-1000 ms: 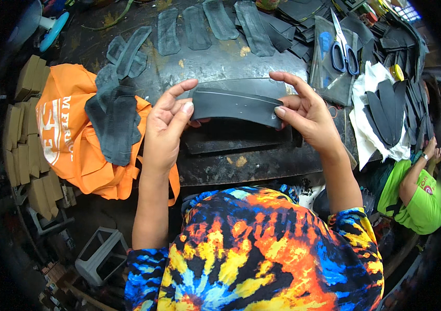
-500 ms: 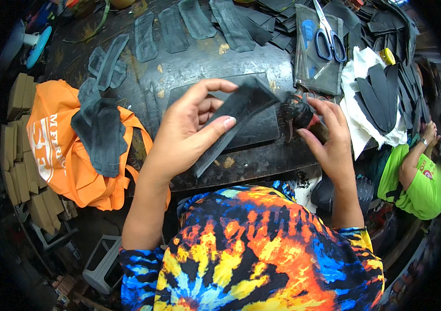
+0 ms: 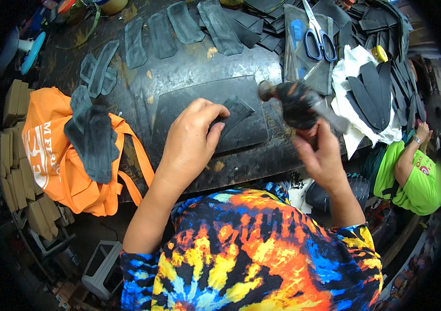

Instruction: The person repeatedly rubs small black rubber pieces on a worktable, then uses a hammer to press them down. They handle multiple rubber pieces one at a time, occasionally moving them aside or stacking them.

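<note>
My left hand [image 3: 193,132] is closed at the edge of a folded black leather-like strip [image 3: 237,115], pressing it onto a flat dark slab [image 3: 179,106]. The fingers cover part of the strip. My right hand [image 3: 324,155] grips a hammer [image 3: 298,106], raised just to the right of the slab. Its head is dark around the middle, with a rounded knob at the left and a motion-blurred metal end at the right. Most of the hammer's handle is hidden by my hand.
Several dark strips [image 3: 162,36] lie along the far side of the table. Scissors [image 3: 318,39] rest on a clear pouch at the far right, beside white cloth [image 3: 346,83] with black pieces. An orange bag [image 3: 57,155] is at the left. A person in green [image 3: 412,179] sits at right.
The strip has come down from mid-air onto the slab with my left hand. My right hand has taken hold of the hammer from the table and lifted it.
</note>
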